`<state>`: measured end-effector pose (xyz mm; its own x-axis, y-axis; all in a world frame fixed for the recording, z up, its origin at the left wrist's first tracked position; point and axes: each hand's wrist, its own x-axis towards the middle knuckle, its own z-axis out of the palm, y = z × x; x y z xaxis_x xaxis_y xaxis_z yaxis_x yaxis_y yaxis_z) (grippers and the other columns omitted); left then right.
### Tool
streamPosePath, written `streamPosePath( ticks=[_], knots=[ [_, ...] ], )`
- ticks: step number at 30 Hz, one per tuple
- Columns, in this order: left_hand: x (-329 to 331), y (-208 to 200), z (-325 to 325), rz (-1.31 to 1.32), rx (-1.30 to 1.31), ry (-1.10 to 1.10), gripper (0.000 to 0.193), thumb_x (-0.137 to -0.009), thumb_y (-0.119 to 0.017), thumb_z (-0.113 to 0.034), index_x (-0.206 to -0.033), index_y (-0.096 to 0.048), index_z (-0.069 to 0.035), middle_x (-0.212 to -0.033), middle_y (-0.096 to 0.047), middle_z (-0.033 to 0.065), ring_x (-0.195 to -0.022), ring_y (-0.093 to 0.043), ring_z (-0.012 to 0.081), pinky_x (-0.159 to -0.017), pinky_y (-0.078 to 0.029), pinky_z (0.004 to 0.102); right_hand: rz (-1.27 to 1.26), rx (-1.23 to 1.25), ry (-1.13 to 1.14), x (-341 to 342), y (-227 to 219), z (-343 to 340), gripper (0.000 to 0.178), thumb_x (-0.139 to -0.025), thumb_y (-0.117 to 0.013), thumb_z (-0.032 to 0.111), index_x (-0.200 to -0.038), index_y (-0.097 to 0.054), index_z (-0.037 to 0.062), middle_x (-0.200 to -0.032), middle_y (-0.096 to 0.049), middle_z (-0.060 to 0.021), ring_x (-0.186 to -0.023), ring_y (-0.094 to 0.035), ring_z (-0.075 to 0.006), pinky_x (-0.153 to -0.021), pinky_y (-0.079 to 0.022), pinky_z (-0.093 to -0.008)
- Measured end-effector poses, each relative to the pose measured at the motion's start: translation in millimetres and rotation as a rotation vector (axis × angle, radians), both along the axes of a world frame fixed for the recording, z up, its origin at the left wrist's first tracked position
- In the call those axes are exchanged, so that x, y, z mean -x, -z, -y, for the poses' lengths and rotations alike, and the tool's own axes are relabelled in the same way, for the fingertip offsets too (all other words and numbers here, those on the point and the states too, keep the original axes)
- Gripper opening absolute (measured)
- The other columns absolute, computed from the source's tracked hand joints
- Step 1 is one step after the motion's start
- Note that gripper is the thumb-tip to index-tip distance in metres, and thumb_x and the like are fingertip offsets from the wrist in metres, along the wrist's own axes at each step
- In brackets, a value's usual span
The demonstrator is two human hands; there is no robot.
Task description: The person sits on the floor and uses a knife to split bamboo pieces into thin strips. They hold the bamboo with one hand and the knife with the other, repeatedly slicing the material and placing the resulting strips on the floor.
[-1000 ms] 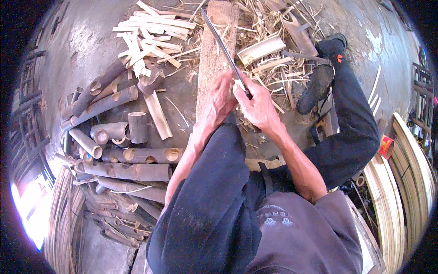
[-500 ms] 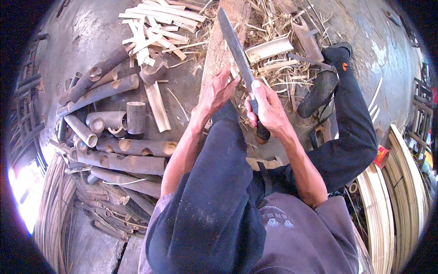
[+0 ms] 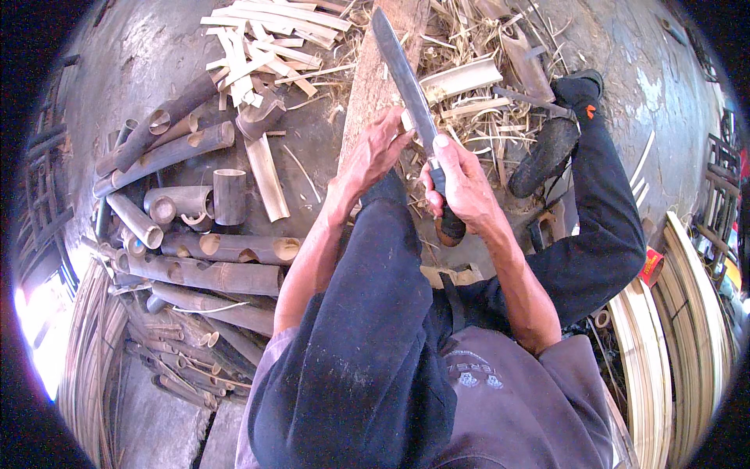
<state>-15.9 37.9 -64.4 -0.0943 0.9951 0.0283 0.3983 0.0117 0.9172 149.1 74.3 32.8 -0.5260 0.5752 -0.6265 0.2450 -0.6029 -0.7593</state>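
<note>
Dark cloth lies nearest: a greyish shirt and a black trouser leg, its raised knee just behind the hands. The right hand has its fingers wrapped round the handle of a long knife, thumb up by the base of the blade, which slants up and away to the left. The left hand is bent, fingers partly curled; a small pale piece shows at their tips, just beside the blade — whether they pinch it, I cannot tell. Trimming or shaving that piece looks like the step in hand. Another stroke would call for a firm left hold, fingertips clear of the edge, and a controlled blade angle. Beyond, a wooden board runs away from the hands, curly shavings and a split bamboo length to its right, pale strips piled to its left.
</note>
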Motion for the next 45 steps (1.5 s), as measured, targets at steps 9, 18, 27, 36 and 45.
streamPosePath(
  ticks=[9,18,27,36,45],
  knots=[
    [1,3,-3,0.045,-0.027,0.032,0.028,-0.088,-0.059,-0.008,-0.114,-0.052,-0.003,-0.094,-0.059,0.0193,-0.090,-0.060,0.0369,-0.078,-0.047,0.0429,0.016,-0.017,-0.035,-1,-5,-3,0.054,-0.102,-0.033,0.045,-0.140,-0.040,0.0078,-0.065,-0.048,-0.0003,-0.047,-0.046,-0.0088,-0.043,-0.042,-0.0249],
    [0,-5,-5,0.092,0.037,0.034,0.028,-0.088,-0.059,-0.007,-0.115,-0.052,-0.003,-0.095,-0.060,0.0198,-0.091,-0.060,0.0383,-0.078,-0.048,0.0433,0.037,-0.009,-0.012,1,-8,-2,0.045,-0.102,-0.034,0.044,-0.127,-0.046,0.0086,-0.066,-0.048,-0.0001,-0.047,-0.046,-0.0074,-0.042,-0.041,-0.0240],
    [0,-7,-4,0.016,0.010,0.024,0.029,-0.088,-0.058,-0.007,-0.115,-0.049,-0.001,-0.093,-0.059,0.0212,-0.089,-0.060,0.0399,-0.076,-0.047,0.0449,0.086,-0.236,-0.090,3,-9,3,0.046,-0.103,-0.037,0.034,-0.143,-0.042,0.0131,-0.066,-0.049,-0.0011,-0.059,-0.049,-0.0099,-0.055,-0.044,-0.0271],
    [-1,-7,-7,-0.058,0.007,-0.066,0.026,-0.087,-0.059,-0.005,-0.111,-0.050,-0.001,-0.089,-0.060,0.0240,-0.087,-0.059,0.0431,-0.071,-0.047,0.0470,0.202,-0.431,-0.125,11,-8,3,0.045,-0.101,-0.038,0.035,-0.139,-0.045,0.0118,-0.072,-0.056,-0.0141,-0.068,-0.054,-0.0217,-0.069,-0.046,-0.0372],
    [-7,2,-9,-0.047,-0.083,-0.112,0.024,-0.088,-0.058,-0.007,-0.110,-0.049,-0.002,-0.090,-0.060,0.0224,-0.090,-0.059,0.0431,-0.075,-0.047,0.0476,0.187,-0.536,-0.141,7,2,3,0.044,-0.101,-0.037,0.031,-0.139,-0.044,0.0106,-0.100,-0.063,-0.0263,-0.096,-0.063,-0.0405,-0.082,-0.047,-0.0416]
  ],
)
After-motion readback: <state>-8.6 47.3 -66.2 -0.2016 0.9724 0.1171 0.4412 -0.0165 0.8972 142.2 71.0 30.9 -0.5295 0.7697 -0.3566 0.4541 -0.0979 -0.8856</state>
